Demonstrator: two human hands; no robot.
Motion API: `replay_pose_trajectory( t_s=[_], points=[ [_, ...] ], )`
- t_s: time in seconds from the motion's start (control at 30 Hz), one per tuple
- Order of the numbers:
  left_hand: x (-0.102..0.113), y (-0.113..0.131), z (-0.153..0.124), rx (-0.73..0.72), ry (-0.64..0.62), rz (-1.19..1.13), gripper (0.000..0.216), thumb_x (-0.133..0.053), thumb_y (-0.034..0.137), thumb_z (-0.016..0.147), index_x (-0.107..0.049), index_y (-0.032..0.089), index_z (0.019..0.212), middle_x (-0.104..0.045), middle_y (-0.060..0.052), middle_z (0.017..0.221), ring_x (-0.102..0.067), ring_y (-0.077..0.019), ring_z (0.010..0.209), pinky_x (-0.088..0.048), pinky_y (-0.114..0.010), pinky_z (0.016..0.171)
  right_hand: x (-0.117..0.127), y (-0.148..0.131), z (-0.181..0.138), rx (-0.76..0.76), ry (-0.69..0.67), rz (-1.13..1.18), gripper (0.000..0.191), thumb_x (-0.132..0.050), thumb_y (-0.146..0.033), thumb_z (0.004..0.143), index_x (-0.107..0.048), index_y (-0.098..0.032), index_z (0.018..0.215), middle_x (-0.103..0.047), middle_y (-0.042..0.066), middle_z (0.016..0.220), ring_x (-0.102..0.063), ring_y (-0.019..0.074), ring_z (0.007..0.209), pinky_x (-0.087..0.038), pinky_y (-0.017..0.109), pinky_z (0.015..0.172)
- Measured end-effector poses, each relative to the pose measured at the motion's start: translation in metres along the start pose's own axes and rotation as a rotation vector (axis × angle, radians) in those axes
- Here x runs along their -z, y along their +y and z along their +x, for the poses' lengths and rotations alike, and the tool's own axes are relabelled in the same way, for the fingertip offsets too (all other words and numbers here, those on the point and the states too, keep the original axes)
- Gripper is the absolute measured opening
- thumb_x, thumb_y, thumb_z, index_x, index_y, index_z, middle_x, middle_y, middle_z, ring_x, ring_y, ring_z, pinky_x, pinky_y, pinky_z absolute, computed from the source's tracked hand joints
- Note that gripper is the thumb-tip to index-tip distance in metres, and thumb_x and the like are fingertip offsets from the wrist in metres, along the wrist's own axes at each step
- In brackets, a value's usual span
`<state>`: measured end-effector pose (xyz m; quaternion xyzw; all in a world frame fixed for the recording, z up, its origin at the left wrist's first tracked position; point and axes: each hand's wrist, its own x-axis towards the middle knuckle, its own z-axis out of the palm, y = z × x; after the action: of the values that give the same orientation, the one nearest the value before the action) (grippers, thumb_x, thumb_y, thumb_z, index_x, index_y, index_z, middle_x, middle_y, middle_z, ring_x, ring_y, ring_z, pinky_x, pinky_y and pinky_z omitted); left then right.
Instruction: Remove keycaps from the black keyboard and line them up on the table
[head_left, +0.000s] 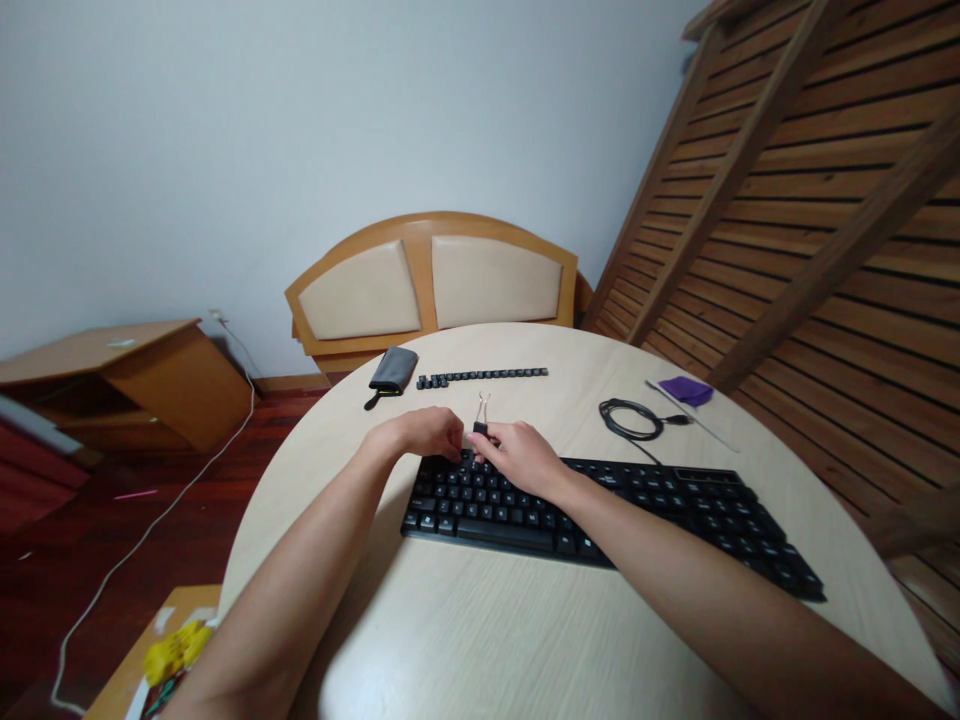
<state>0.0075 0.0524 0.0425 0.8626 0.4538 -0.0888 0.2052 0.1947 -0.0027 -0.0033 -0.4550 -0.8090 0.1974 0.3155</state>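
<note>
A black keyboard (480, 515) lies tilted across the round table, with its left end toward the middle. My right hand (521, 455) is over its upper left part, closed around a keycap puller (480, 428) with a black grip and two thin wire prongs pointing up. My left hand (436, 432) is bent down at the keyboard's upper left corner, fingers curled together, beside the right hand. What those fingers hold, if anything, is hidden. Beyond the hands, removed black keycaps (487, 374) stand in a row, doubled at its left end.
A grey pouch (394, 370) lies at the far left of the table (525, 640). To the right are a coiled black cable (630, 420), a purple cloth (685, 390) and a thin stick (701, 425). A yellow object (176, 652) rests lower left.
</note>
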Motion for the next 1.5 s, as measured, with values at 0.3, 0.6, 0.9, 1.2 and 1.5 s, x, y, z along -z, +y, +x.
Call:
replay_pose_trajectory(
  t_s=[0.3, 0.6, 0.9, 1.2, 1.5],
  points=[
    [-0.001, 0.0, 0.001, 0.021, 0.006, 0.012, 0.014, -0.073, 0.028, 0.069, -0.072, 0.018, 0.079, -0.071, -0.001, 0.075, -0.06, -0.0144, 0.066, -0.036, -0.021, 0.054, -0.003, 0.012, 0.004, -0.058, -0.013, 0.138, 0.04, -0.043, -0.039, 0.097, -0.068, -0.019, 0.074, -0.073, 0.003, 0.07, -0.068, 0.0165, 0.07, -0.045, 0.024, 0.065],
    [-0.001, 0.0, 0.001, 0.015, -0.01, 0.005, 0.014, -0.072, 0.027, 0.07, -0.071, 0.018, 0.081, -0.071, -0.001, 0.077, -0.062, -0.0152, 0.068, -0.038, -0.021, 0.054, -0.008, 0.019, 0.007, -0.105, 0.026, 0.367, 0.039, -0.046, -0.043, 0.095, -0.066, -0.016, 0.075, -0.072, 0.005, 0.069, -0.068, 0.0158, 0.065, -0.05, 0.023, 0.064],
    [0.001, 0.006, -0.003, -0.17, -0.018, -0.229, 0.038, -0.066, 0.05, 0.077, -0.066, 0.015, 0.093, -0.069, -0.003, 0.083, -0.062, -0.0163, 0.073, -0.043, -0.023, 0.063, -0.006, 0.025, 0.009, -0.227, 0.209, 0.34, 0.036, -0.047, -0.041, 0.095, -0.067, -0.016, 0.079, -0.074, 0.007, 0.077, -0.069, 0.0164, 0.065, -0.051, 0.024, 0.061],
    [0.001, 0.007, 0.0, -0.211, 0.086, -0.216, 0.034, -0.062, 0.042, 0.083, -0.063, 0.014, 0.102, -0.069, -0.005, 0.089, -0.061, -0.0168, 0.076, -0.043, -0.024, 0.066, -0.003, 0.022, 0.01, -0.215, 0.244, 0.348, 0.036, -0.048, -0.042, 0.095, -0.068, -0.016, 0.083, -0.074, 0.007, 0.08, -0.069, 0.0165, 0.068, -0.051, 0.025, 0.065],
    [0.002, 0.006, 0.0, -0.261, 0.081, -0.199, 0.026, -0.056, 0.03, 0.086, -0.064, 0.013, 0.104, -0.07, -0.006, 0.092, -0.061, -0.0163, 0.08, -0.044, -0.023, 0.07, -0.004, 0.022, 0.01, -0.23, 0.23, 0.384, 0.039, -0.044, -0.043, 0.097, -0.067, -0.015, 0.084, -0.073, 0.007, 0.079, -0.066, 0.0144, 0.065, -0.05, 0.024, 0.063]
  ],
)
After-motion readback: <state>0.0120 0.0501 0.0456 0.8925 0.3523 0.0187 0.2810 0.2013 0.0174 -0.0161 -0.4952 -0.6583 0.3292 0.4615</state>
